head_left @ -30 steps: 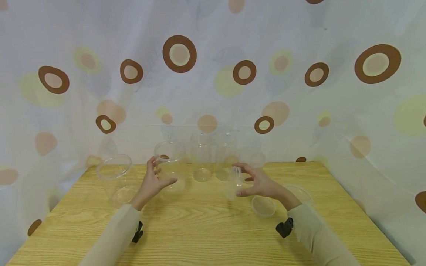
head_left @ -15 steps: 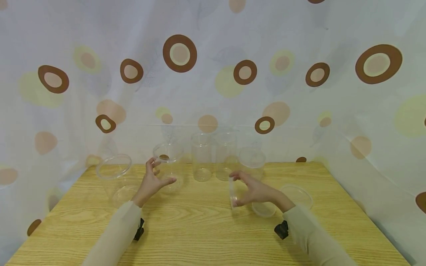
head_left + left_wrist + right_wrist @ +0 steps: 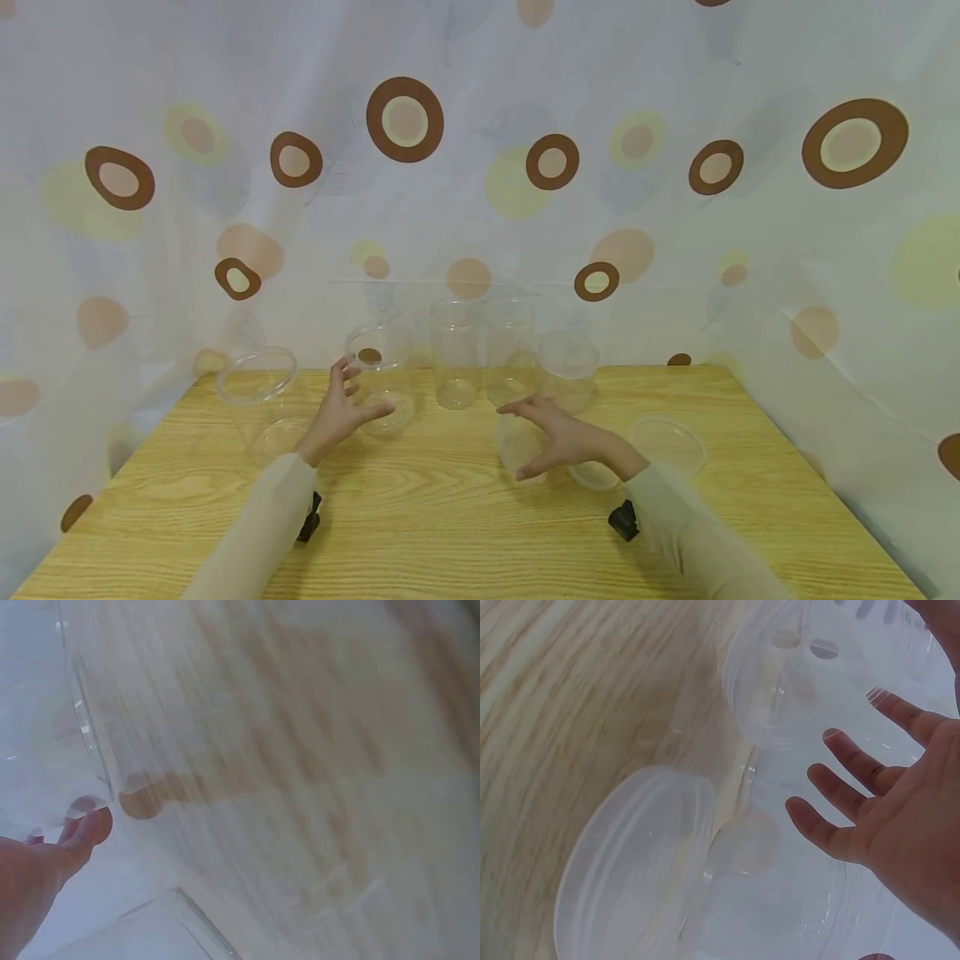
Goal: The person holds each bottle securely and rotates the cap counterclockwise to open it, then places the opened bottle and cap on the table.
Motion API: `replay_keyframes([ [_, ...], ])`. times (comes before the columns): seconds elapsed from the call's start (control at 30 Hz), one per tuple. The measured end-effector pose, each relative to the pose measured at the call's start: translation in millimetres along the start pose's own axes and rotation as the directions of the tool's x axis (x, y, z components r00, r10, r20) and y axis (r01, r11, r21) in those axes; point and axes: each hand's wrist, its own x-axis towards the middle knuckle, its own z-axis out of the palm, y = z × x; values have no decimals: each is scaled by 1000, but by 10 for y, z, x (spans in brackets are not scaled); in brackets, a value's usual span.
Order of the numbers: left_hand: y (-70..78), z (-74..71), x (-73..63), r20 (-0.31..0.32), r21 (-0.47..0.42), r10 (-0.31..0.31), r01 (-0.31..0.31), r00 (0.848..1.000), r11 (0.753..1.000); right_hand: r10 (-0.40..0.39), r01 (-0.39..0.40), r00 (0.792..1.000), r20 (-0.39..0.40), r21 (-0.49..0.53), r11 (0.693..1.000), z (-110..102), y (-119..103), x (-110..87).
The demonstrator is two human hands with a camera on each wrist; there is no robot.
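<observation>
Left grip (image 3: 337, 417) apart, clear jar (image 3: 388, 382) just beside it; right grip (image 3: 566, 437) pinched on clear lid (image 3: 513, 440) by edge.

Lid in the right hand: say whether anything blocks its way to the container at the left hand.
Only the left hand, its thumb at the near side of the container; otherwise just tabletop shows between that and the lid, with two tall containers farther back.

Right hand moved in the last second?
Yes: in the head view, against the left slim clear jar, the right hand has shifted left and nearer the person.
</observation>
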Motion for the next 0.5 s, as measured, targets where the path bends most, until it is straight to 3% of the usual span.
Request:
replay_keyframes([
  [0.27, -3, -43, -9, 12, 39, -14, 13, 1000, 999, 23, -19, 999, 39, -99, 995, 121, -44, 83],
  [0.4, 153, -60, -80, 27, 18, -32, 31, 999, 999, 46, -35, 997, 64, -165, 986, 184, -70, 111],
  [0.5, 151, -65, -75, 29, 19, -35, 34, 999, 999, 57, -42, 996, 72, -201, 979, 226, -90, 121],
])
